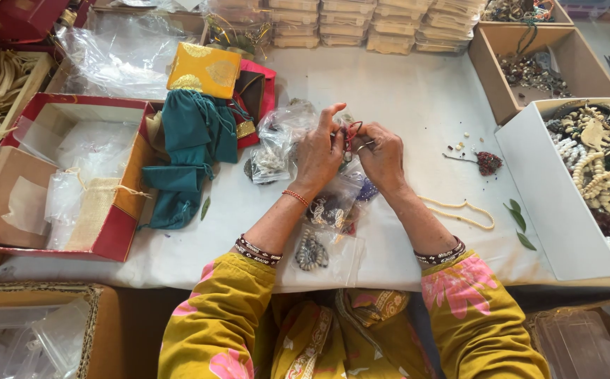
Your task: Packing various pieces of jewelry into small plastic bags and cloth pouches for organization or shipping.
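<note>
Closest to the camera are the yellow sleeves [227, 316] with pink flowers, then bangled wrists reaching out over the white tabletop [417, 105]. Both hands are pinched shut on a little reddish bead string [350, 133], held up just above a pile of small clear zip bags [333, 203]; left hand [317, 156] has its fingers curled round one side, right hand [382, 158] nips the other end. I'd guess that string is super light, floppy and kinda slippery, and the thread probably snaps if yanked, so fingertip grips near the ends look like the sane way to hold it. The bags underneath look slick too and would slide around easily. Room-wise: a teal cloth pouch [185, 154] and a red-rimmed box [119, 210] crowd the left, a white box of beads [551, 203] walls off the right, and a cream bead strand [463, 210] lies near the right forearm. Bare tabletop opens up straight ahead, up to the stacked clear containers [361, 28].
</note>
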